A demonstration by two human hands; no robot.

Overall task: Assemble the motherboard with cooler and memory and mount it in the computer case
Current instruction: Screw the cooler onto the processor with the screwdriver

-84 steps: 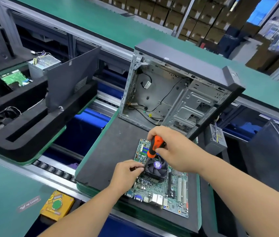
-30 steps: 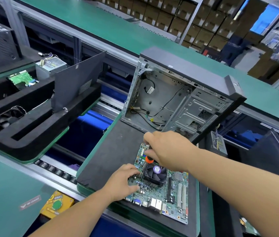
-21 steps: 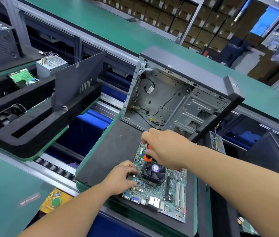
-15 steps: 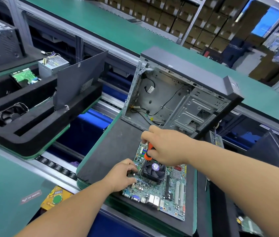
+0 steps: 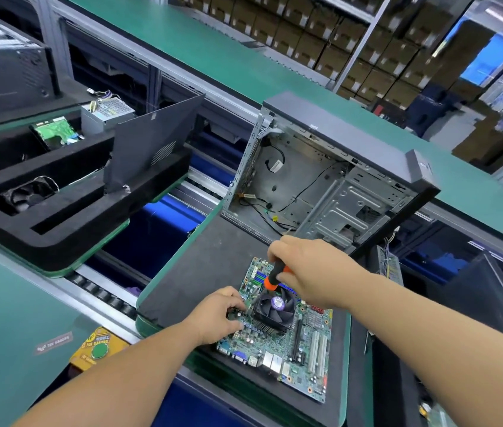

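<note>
A green motherboard lies flat on a black foam pallet. A black fan cooler sits on the board. My right hand grips an orange and black screwdriver held upright at the cooler's far left corner. My left hand rests on the board's left edge beside the cooler, fingers curled against it. Behind the board the open grey computer case stands tilted, its inside bare but for loose cables.
A second black foam pallet at the left holds a side panel, a fan, a hard drive and a power supply. A roller conveyor runs between pallets. A yellow button box sits near the front edge.
My right hand has shifted the screwdriver from the cooler's near left side to its far left corner. My left hand stays on the board's left edge.
</note>
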